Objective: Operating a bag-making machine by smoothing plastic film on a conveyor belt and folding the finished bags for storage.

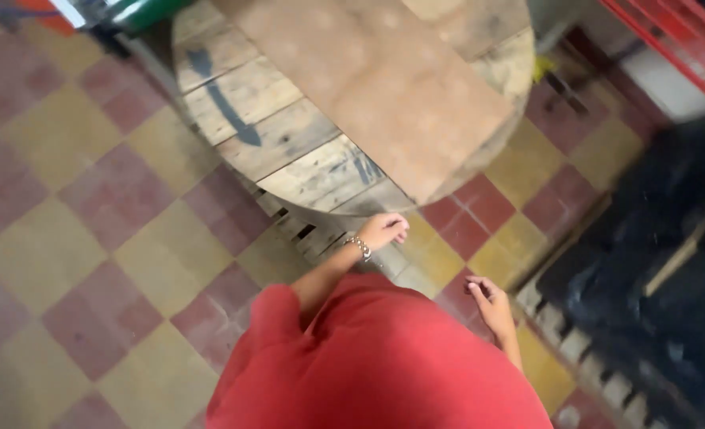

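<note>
1. The view looks down on a person in a red garment (376, 365), who stands on a floor (90, 238) of red and yellow tiles laid in a checker pattern.
2. The left hand (383, 230) is held out in front, just at the near edge of a round wooden worktop (289, 151) made of worn planks. The fingers are loosely curled and it holds nothing that I can see. I cannot tell if it touches the edge or only hovers near it.
3. On the left wrist there is a beaded bracelet (360, 246).
4. The right hand (491, 303) hangs lower, beside the body and well apart from the worktop. Its fingers are relaxed and slightly bent, and it also grips nothing.
5. A flat brownish board (384, 79) lies on top of the worktop and covers a large part of it, reaching to the near rim.
6. The planks carry dark blue paint marks (217, 95) on the left side.
7. To the right of the person there is a dark, blurred mass (654, 262) over pale slats (575, 342); I cannot tell what it is.
8. A red metal frame (678, 36) is at the upper right corner.
</note>
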